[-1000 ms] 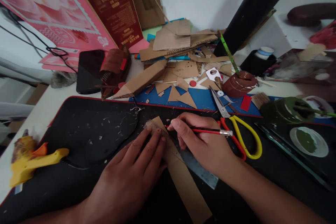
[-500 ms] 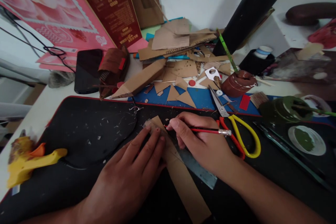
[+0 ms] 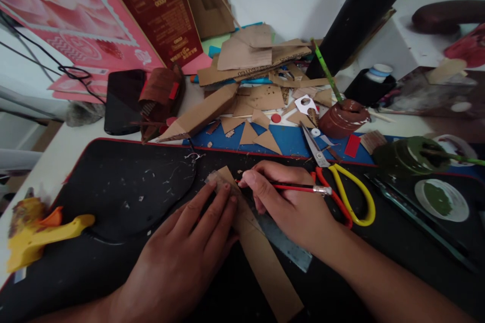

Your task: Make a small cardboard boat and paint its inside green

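Observation:
My left hand (image 3: pixel 185 242) lies with its fingers stretched out, pressing a clear ruler (image 3: pixel 288 247) against a strip of brown cardboard (image 3: pixel 265 267). The ruler crosses the strip at a slant, and part of it is hidden under both hands. In a closed pinch, my right hand (image 3: pixel 288 197) grips a red and black pencil (image 3: pixel 295 187) with a metal end cap. Its tip is close to the upper part of the strip, beside my left fingertips. Scissors (image 3: pixel 352 197) with yellow and red handles lie just right of my right hand.
A yellow hot glue gun (image 3: pixel 49 232) rests on the black mat (image 3: pixel 125 171) at left. Behind are a phone (image 3: pixel 124 101), cardboard scraps (image 3: pixel 261 101) and a brown paint jar (image 3: pixel 343 118). On the right stand a green paint jar (image 3: pixel 409 156) and a lid with green paint (image 3: pixel 441 200).
Both hands, the pencil, ruler and cardboard strip keep nearly the same places. The whole view has shifted very slightly.

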The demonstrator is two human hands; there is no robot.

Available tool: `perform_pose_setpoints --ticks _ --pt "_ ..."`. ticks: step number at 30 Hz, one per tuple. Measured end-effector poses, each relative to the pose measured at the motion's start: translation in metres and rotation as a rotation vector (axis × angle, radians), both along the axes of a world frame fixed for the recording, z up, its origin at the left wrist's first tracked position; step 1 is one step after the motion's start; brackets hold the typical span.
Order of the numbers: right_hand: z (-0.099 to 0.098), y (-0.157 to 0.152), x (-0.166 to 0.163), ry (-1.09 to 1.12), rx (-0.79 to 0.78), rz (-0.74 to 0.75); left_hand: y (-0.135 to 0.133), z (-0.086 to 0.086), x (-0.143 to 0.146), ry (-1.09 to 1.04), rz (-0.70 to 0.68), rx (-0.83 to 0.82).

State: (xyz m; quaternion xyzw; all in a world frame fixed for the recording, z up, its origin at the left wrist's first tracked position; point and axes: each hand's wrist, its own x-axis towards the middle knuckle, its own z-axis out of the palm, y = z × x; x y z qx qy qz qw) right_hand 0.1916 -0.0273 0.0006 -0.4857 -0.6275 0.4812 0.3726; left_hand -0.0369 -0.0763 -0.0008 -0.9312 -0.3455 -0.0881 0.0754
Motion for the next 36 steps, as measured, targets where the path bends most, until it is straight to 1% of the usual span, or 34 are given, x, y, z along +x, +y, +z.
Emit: perform_pose_setpoints --ticks 5,13,23,27,36 --pt "0.0 -0.0004 -0.0003 0.001 0.012 0.0 -0.0006 -0.0001 0.0011 0.005 0.005 -0.004" --pt "0.0007 -0.0004 -0.0002 -0.002 -0.011 0.007 -0.0024 -0.002 0.0 0.006 0.027 -0.014" --pt "0.0008 -0.0008 -0.0006 -0.021 0.005 0.011 -0.002 -0.0034 -0.0024 0.008 0.007 -0.024" --pt "0.001 -0.001 -0.0002 -0.024 -0.001 0.017 -0.0014 -0.003 -0.0022 -0.004 0.02 -0.024" --pt "0.0016 -0.0009 0.0002 -0.02 -0.001 0.021 -0.0005 -0.0034 -0.0051 0.045 -0.042 -0.012"
